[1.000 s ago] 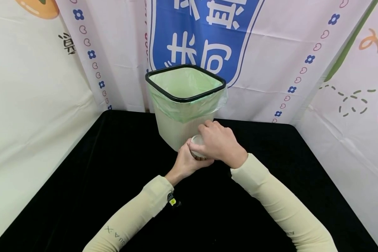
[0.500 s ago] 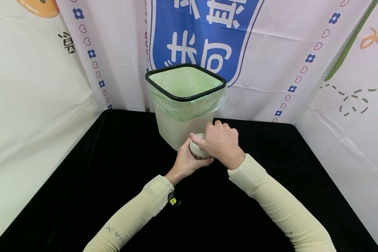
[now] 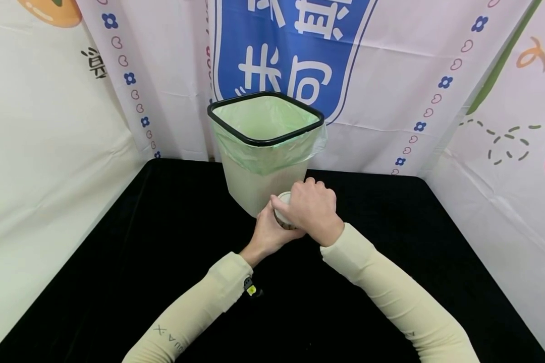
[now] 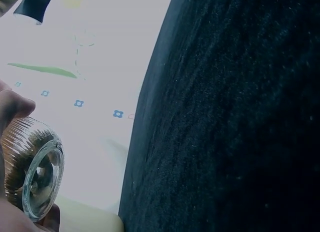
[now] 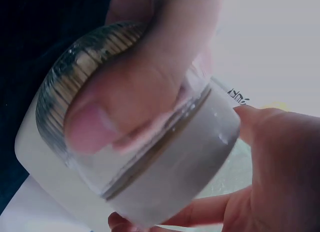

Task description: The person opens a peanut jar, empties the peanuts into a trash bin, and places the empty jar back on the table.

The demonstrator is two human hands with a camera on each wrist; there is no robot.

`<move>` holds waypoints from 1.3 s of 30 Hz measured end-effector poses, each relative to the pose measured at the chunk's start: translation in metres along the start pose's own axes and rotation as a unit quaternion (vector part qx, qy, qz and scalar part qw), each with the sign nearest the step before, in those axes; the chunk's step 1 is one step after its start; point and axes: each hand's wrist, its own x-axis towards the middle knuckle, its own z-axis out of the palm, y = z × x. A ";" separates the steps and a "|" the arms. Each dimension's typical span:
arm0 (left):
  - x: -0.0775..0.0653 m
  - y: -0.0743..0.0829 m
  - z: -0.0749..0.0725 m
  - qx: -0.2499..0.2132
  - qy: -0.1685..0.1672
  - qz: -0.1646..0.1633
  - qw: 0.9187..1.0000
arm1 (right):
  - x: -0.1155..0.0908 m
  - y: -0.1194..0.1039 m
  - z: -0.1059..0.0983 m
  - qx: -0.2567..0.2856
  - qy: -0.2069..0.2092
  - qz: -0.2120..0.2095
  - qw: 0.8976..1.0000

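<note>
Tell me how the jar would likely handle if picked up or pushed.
The jar looks stiff and possibly breakable: its clear, ribbed wall resembles glass. Being round, it would probably roll if laid on its side. The ribs may help the left hand grip it, while the smooth-looking lid could slip under the right hand.

Says 未 and 可 in big white strokes, turned sideways, on the blue badge [image 3: 286, 48], with more above cut off. Shows a small X on the left sleeve [image 3: 193, 307]. Has black writing [image 3: 96, 65] on the left wall cloth [image 3: 45, 111], too hard to read.
</note>
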 end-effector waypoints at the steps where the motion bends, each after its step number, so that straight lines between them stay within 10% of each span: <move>1: 0.000 0.000 0.000 0.002 0.001 0.001 1.000 | 0.000 0.000 0.000 0.002 -0.004 -0.002 1.000; 39: 0.001 -0.002 -0.006 -0.001 0.005 0.031 1.000 | 0.002 0.013 -0.002 0.078 0.018 -0.146 0.986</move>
